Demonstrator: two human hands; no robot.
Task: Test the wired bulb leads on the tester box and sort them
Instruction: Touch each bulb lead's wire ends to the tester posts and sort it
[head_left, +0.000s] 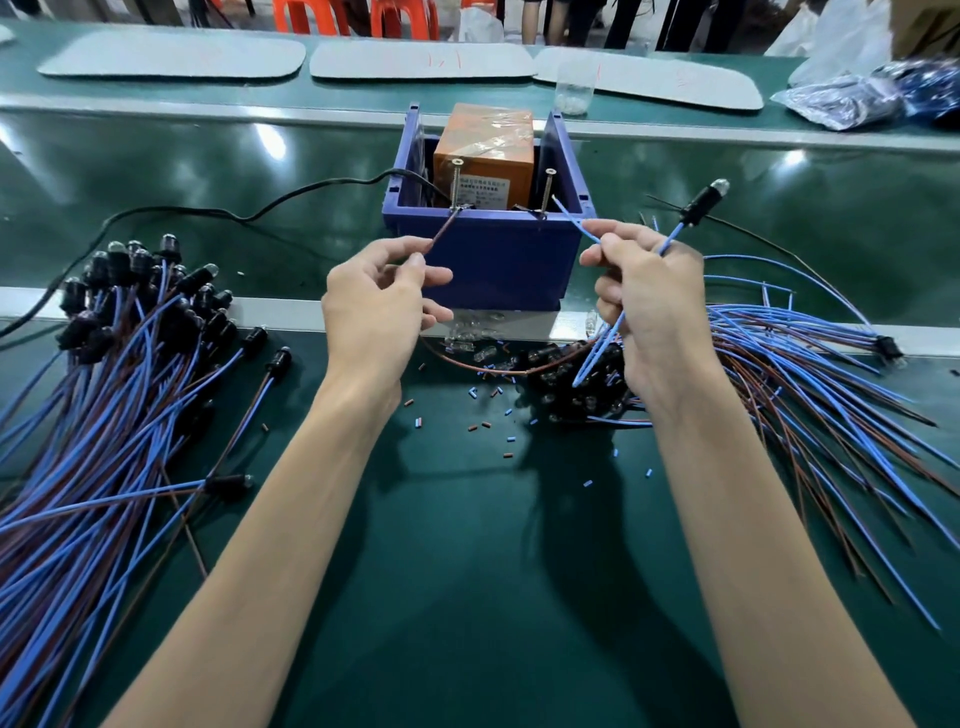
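1. Left hand: thumb and forefinger pinch brown wire; other fingers loosely curled.
2. Brown wire tip sits at the foot of left screw and looks to be touching it.
3. Right hand: fingers curled, pinching blue wire. Its tip is just beside right screw; contact unclear.
4. Same hand also holds a lead ending in a bulb, which sticks up to the right above the knuckles. More blue wire runs down out of the palm.
5. Both screws stand at the front rim of box, just beyond the hands; orange block inside.
6. Loose bulbs lie at the box front; offcuts are scattered on table.
7. Left pile of leads lies well left of the left hand. Right pile lies under and right of the right hand.
8. Black cable runs left from the box; cup behind it.
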